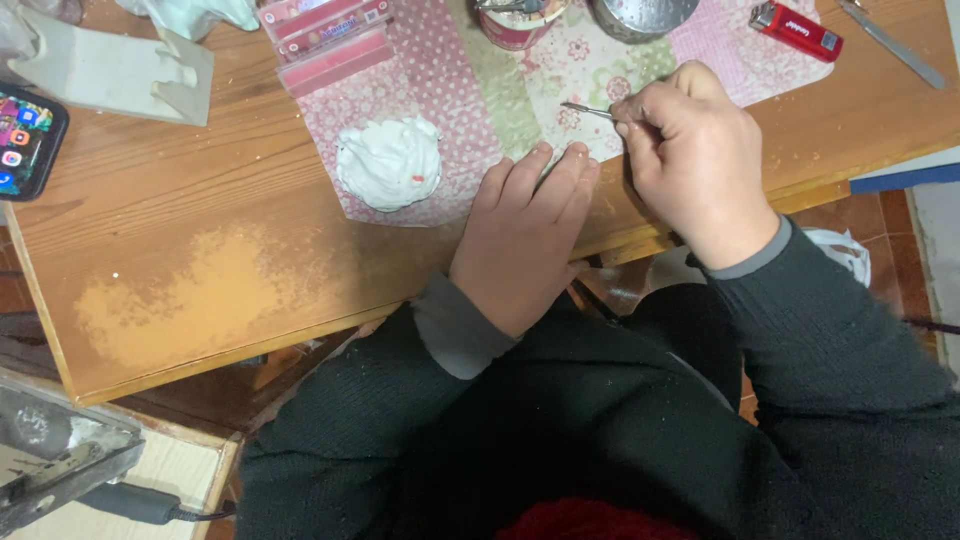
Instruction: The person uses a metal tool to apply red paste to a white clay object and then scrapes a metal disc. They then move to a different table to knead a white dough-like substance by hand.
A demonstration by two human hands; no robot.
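Single head view, worn on the person's head, looking steeply down and slightly forward over the chest and dark sleeves onto the wooden desk (200,270), whose near edge runs on a slant across the frame, lower at the left. Close range: both hands, left hand (522,235) and right hand (690,160), sit near frame centre, the far side of the desk is cut off by the top edge, and floor shows at lower left and at right. Only one camera, so no second view shares any part of the scene.
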